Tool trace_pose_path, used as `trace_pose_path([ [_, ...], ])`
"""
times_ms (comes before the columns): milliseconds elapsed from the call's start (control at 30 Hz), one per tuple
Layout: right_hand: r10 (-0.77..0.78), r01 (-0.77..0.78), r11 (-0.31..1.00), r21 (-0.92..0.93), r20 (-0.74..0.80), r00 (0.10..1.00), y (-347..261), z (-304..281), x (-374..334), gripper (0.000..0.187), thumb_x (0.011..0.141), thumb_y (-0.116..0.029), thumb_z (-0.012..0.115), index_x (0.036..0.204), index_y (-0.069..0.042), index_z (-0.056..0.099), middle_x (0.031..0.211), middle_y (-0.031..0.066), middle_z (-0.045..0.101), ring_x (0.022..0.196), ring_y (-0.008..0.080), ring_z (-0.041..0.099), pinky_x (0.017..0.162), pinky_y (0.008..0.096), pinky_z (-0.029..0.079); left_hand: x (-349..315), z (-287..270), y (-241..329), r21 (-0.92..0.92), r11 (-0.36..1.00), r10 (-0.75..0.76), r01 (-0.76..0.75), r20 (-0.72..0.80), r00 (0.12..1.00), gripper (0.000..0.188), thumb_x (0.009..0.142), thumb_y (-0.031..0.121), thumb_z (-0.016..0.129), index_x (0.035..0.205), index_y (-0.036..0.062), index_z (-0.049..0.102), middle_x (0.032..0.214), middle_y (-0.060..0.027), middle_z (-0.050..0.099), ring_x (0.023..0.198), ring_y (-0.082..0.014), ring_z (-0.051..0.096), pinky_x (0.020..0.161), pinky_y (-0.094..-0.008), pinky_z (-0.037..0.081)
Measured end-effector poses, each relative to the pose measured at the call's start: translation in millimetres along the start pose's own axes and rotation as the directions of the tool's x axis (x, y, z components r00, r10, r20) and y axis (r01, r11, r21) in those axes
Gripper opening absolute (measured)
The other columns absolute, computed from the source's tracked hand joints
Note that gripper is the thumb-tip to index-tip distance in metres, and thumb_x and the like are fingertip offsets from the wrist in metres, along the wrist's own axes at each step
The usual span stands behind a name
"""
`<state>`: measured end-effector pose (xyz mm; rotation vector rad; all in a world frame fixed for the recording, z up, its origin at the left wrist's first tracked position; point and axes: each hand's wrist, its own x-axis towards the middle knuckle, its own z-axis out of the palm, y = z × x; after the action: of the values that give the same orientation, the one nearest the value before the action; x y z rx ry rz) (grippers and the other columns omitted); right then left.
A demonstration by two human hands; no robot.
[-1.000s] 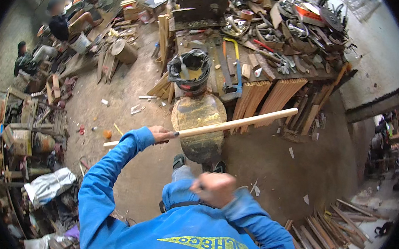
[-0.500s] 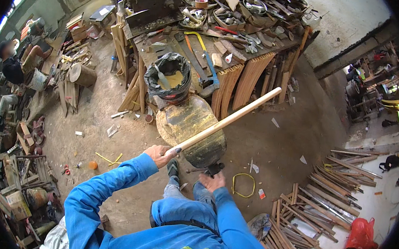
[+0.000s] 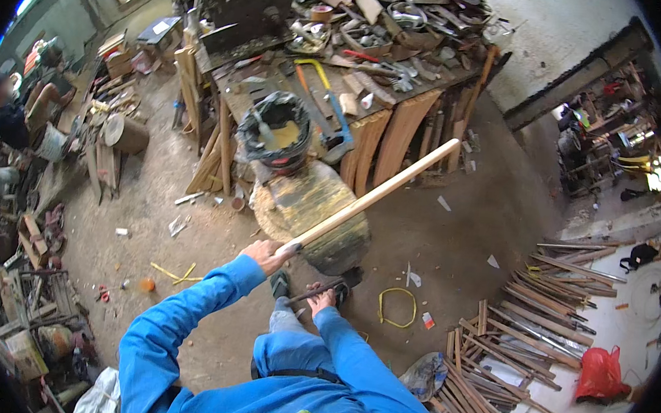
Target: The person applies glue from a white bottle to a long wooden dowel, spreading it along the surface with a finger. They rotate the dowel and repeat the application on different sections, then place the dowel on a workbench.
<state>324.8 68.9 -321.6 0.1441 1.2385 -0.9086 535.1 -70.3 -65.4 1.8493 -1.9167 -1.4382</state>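
Note:
My left hand [image 3: 265, 257] is closed around the lower end of a long, pale wooden stick [image 3: 379, 191]. The stick slants up to the right, its far end in the air. Beneath it lies a stump-like wooden block [image 3: 300, 196], its top dusted yellow. At the near edge of this block, my right hand [image 3: 324, 298] is closed on a slim dark bar [image 3: 303, 294] that slants above my feet. A darker piece shows at the bar's right end; its exact kind is unclear. Beyond the block stands a bucket [image 3: 278, 157] lined with a black bag, holding yellowish material and a bottle-like object.
A cluttered workbench [image 3: 324, 100] stands ahead, bearing a yellow-and-blue hacksaw [image 3: 332, 96] and other tools. Wooden strips [image 3: 524, 326] lie at the right near a red bag [image 3: 601, 373]. A yellow loop [image 3: 397, 307] is on the floor. People sit at the far left.
My right hand has moved left and gone from spread fingers to gripping the dark bar, which now slants differently. My left hand still holds the stick at nearly the same angle.

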Motion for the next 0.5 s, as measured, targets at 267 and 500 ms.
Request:
trace_pose_path([
  [267, -0.863, 0.779, 0.486, 0.395, 0.08, 0.499, -226, 71, -243, 0.039, 0.091, -0.035, 0.061, 0.117, -0.006, 0.058, 0.087, 0.0062, 0.062, 0.075, 0.0162, 0.059, 0.063, 0.0312, 0.051, -1, -3, 7, 0.051, 0.998, -0.049, 0.048, 0.018, 0.999, 0.062, 0.092, 0.063, 0.043, 0.111, 0.0097, 0.069, 0.09, -0.022, 0.069, 0.088, -0.0407, 0.065, 0.076, -0.0485, 0.05],
  [500, -0.703, 0.431, -0.529, -0.731, 0.662, 0.261, -232, -8, -50, 0.027, 0.088, -0.006, 0.047, 0.112, -0.002, 0.061, 0.113, 0.0204, 0.062, 0.106, 0.0372, 0.058, 0.094, 0.0415, 0.046, 0, -2, 8, 0.117, 0.992, -0.064, 0.057, 0.056, 0.996, 0.061, 0.093, 0.061, 0.044, 0.11, 0.0071, 0.068, 0.087, -0.0203, 0.069, 0.081, -0.0381, 0.067, 0.072, -0.0474, 0.051],
])
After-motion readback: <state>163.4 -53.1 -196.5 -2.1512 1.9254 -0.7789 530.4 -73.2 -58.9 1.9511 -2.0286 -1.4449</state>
